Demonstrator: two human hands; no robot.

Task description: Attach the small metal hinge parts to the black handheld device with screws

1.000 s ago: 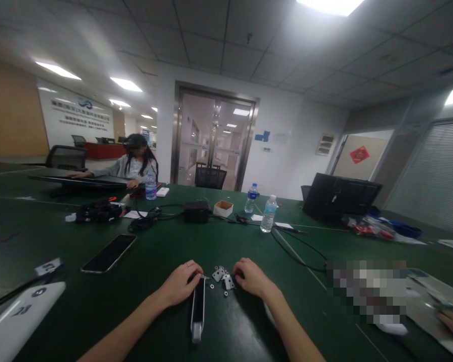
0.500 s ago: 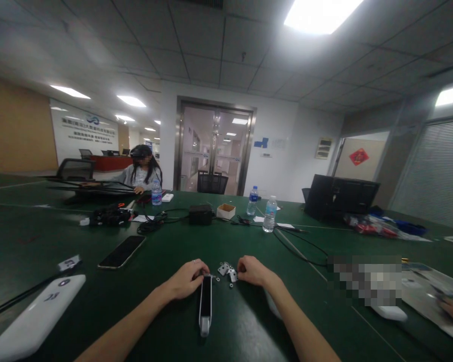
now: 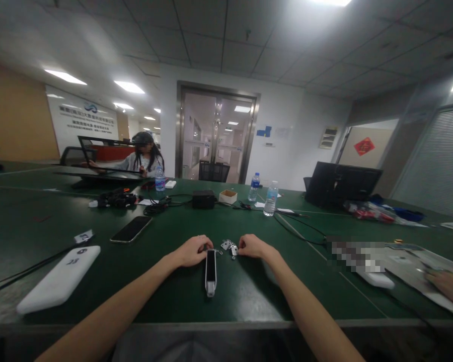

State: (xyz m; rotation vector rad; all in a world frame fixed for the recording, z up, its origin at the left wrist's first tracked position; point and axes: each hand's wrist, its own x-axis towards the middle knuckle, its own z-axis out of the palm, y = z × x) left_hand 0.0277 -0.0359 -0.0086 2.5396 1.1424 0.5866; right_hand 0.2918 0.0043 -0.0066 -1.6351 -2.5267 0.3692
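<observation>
Narrow device (image 3: 210,271), one: probably light and stiff, its smooth casing perhaps slippery; best taken by the two long edges, sparing the dark face. Metal plates (image 3: 229,247), small group: likely thin, rigid, easily slid; best pinched at the rims.

Appearance: device slim, white-sided, long dark face uppermost, pale cap (image 3: 210,290) at the near end. Plates silvery, pierced, overlapping; a small ring (image 3: 233,258) just beside them, between 5 and 6 o'clock.

Placement, clock centred on the plates, 12 farthest from the wearer: device at 7 on the green tabletop (image 3: 249,301); left hand (image 3: 194,250) at 9, by the device's far end; right hand (image 3: 252,247) at 3.

Grip: fingers bent on both; whether either grasps anything cannot be told.
</observation>
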